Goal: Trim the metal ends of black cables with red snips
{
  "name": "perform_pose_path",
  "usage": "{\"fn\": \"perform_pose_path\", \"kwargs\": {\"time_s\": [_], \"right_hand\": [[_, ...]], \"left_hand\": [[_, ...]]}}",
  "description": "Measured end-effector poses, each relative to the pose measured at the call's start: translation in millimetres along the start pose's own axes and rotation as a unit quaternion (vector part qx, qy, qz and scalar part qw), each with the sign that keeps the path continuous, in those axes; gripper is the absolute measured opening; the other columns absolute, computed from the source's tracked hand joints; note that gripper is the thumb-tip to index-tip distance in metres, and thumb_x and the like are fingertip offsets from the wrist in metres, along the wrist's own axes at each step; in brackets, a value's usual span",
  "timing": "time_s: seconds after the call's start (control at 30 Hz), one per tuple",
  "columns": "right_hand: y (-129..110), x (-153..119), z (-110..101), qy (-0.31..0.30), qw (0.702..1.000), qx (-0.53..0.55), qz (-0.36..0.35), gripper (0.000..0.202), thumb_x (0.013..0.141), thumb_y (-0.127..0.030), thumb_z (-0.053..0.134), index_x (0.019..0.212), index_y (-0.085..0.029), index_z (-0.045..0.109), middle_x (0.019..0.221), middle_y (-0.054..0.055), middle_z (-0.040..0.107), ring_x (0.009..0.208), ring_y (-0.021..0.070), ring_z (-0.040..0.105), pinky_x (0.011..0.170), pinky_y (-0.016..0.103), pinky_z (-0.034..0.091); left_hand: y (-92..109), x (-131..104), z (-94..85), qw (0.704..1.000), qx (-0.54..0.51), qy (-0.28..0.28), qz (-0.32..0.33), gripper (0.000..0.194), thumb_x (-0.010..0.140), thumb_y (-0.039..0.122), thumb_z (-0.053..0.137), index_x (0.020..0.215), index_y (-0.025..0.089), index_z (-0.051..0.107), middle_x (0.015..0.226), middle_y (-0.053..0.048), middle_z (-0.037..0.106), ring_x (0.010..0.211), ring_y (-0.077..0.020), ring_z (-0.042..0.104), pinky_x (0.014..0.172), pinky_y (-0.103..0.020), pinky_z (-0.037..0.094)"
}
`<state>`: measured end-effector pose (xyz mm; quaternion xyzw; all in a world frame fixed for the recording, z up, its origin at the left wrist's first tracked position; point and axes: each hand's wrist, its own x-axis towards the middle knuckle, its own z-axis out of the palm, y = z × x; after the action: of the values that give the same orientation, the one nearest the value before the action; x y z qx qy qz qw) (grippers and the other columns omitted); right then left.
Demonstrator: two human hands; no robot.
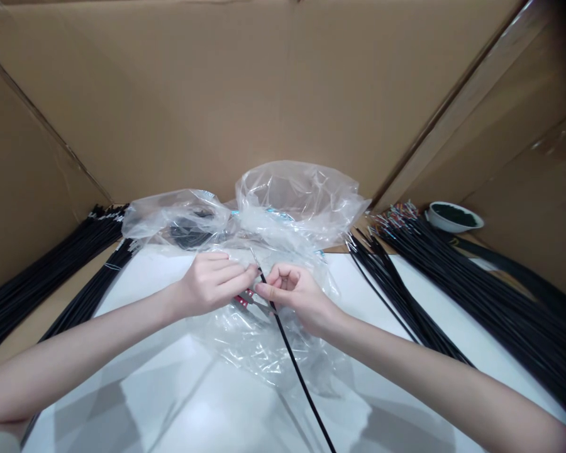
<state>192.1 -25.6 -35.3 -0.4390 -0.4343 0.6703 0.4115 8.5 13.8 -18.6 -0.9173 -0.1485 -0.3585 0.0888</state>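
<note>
A black cable (295, 365) runs up from the bottom edge to between my hands. Its thin, pale stripped tip (253, 255) points away from me. My left hand (214, 283) is closed, with thumb and forefinger pinching beside the cable's end. My right hand (292, 292) pinches the cable just below that, thumb toward the left and fingers curled. Under the hands shows a small red-handled cutting tool (244, 297) with grey blades close to the cable. My left hand partly covers this tool; whether it is held or lying there, I cannot tell.
Crumpled clear plastic bags (297, 201) lie behind and under my hands on the white tabletop (188, 390). Bundles of black cables lie at left (51, 270) and right (476, 308). A white bowl (438, 223) with dark green contents stands back right. Cardboard walls (264, 94) surround the table.
</note>
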Motion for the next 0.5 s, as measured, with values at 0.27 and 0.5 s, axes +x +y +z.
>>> {"fn": "perform_pose_path", "kwargs": {"time_s": [0.27, 0.5], "right_hand": [[5, 2, -4, 0.011, 0.998, -0.057, -0.024, 0.036, 0.057, -0.034, 0.078, 0.06, -0.017, 0.048, 0.047, -0.006, 0.053, 0.042, 0.0078, 0.051, 0.044, 0.02, 0.035], [8, 4, -6, 0.019, 0.998, -0.06, -0.03, 0.036, 0.057, -0.037, 0.078, 0.061, -0.017, 0.047, 0.047, -0.006, 0.053, 0.041, 0.0078, 0.05, 0.042, 0.02, 0.034]], "left_hand": [[2, 8, -6.5, 0.95, -0.149, -0.076, -0.262, 0.018, 0.075, 0.03, 0.064, 0.078, 0.013, 0.059, 0.051, 0.006, 0.05, 0.044, -0.0045, 0.04, 0.044, -0.015, 0.032], [1, 2, 0.9, 0.987, -0.07, -0.103, -0.104, 0.014, 0.081, 0.013, 0.046, 0.078, 0.016, 0.059, 0.061, 0.001, 0.06, 0.052, -0.0078, 0.05, 0.052, -0.019, 0.035]]}}
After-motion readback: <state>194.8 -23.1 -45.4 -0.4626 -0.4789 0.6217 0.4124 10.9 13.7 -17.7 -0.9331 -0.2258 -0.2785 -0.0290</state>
